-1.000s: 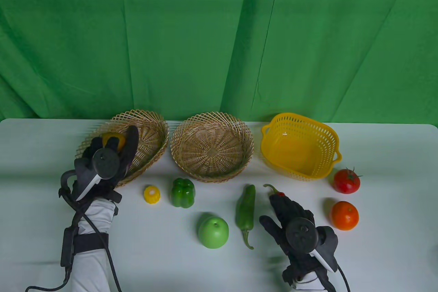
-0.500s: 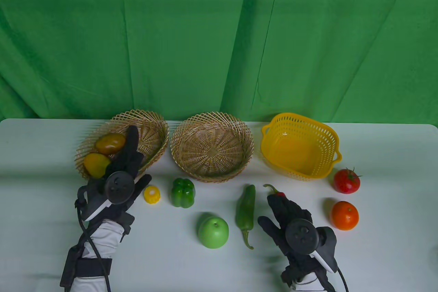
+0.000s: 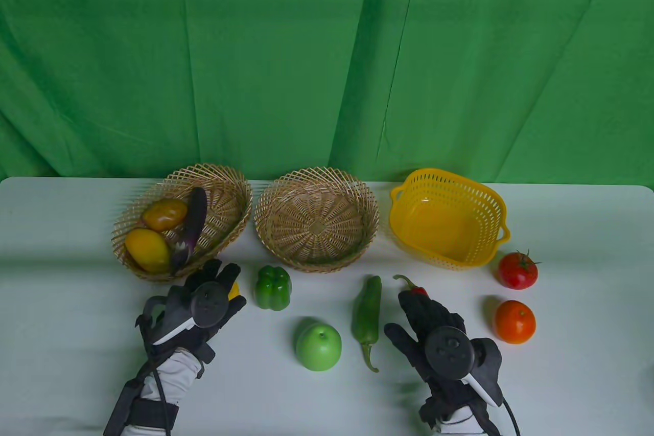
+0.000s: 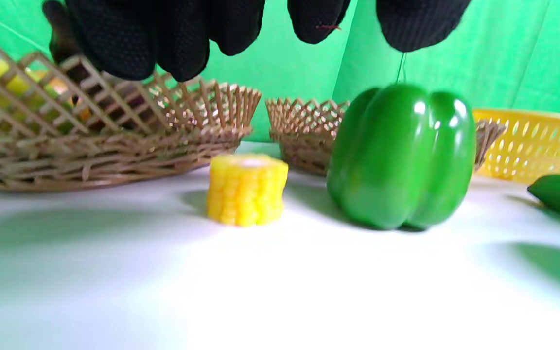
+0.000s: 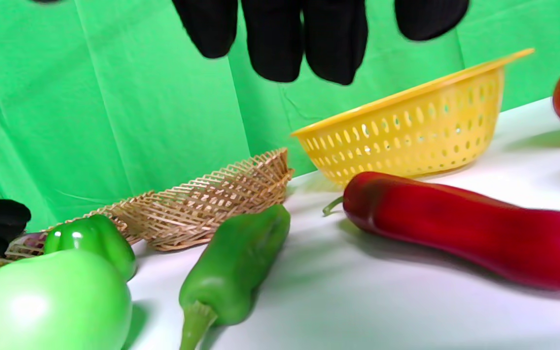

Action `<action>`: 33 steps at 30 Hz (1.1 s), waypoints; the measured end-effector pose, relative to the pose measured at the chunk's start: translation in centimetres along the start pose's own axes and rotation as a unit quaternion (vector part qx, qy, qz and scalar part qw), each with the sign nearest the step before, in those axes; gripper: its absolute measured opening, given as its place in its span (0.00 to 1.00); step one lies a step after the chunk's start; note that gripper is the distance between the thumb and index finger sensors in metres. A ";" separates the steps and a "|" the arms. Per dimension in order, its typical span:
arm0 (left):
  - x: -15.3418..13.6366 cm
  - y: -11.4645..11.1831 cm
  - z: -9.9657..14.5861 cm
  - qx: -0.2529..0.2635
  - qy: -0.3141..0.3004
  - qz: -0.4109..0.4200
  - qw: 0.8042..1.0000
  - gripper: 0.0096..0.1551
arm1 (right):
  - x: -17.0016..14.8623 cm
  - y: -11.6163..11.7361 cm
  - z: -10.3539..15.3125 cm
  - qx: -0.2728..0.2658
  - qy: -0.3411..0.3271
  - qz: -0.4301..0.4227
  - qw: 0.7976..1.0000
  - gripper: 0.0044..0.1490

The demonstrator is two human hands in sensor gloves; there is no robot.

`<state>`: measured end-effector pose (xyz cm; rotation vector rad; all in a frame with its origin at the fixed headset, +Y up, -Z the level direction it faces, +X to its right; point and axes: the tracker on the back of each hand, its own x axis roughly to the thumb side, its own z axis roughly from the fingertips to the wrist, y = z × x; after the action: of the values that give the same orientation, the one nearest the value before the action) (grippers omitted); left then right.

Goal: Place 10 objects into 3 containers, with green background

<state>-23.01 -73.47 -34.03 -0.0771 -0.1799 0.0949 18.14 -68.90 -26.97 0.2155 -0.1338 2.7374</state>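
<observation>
Table view: the scene is being shown from the left hand across to the right hand. Beyond the left hand, the left wicker basket is being occupied by two yellow-orange fruits and a purple eggplant. The left hand is being held above the corn piece, its fingers spread and loosely extended, nothing being gripped; in the left wrist view a gap is being shown between the fingertips and the corn. Just to the right of that hand, the green bell pepper is being left standing upright on the table. Between the two hands, the green apple and the long green pepper are being left lying, with the empty middle wicker basket beyond them. The right hand is being held over the red chili, fingers relaxed and nearly straight, nothing being grasped; whether the chili is being touched cannot be told. Beyond that hand the yellow plastic basket is being left empty. To its right, the red tomato and the orange tomato are being left on the table.
</observation>
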 end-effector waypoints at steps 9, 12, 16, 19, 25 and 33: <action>-0.7 -3.1 -1.7 -0.034 0.019 -0.015 0.999 0.42 | -0.2 0.1 -0.1 0.006 0.009 0.006 1.000 0.50; -0.9 -3.6 -2.4 -0.040 0.029 -0.028 0.998 0.40 | -0.3 0.1 -0.2 0.006 0.011 0.004 1.000 0.50; -1.1 -4.0 -3.3 -0.043 0.039 -0.063 0.996 0.40 | -0.3 0.1 -0.3 0.006 0.012 0.005 1.000 0.50; -1.2 -4.2 -3.9 -0.053 0.045 -0.067 0.995 0.40 | -0.3 0.1 -0.3 0.008 0.014 0.009 1.000 0.50; -1.3 -4.5 -4.7 -0.063 0.049 -0.071 0.994 0.40 | -0.4 0.1 -0.4 0.010 0.016 0.011 1.000 0.50; -0.9 -4.4 -5.4 -0.071 0.041 -0.076 0.994 0.38 | -0.3 0.1 -0.4 0.012 0.017 0.013 1.000 0.50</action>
<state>-22.48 -78.29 -39.14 -0.2080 -0.1091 -0.0722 18.36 -69.05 -27.47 0.1750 -0.0954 2.7688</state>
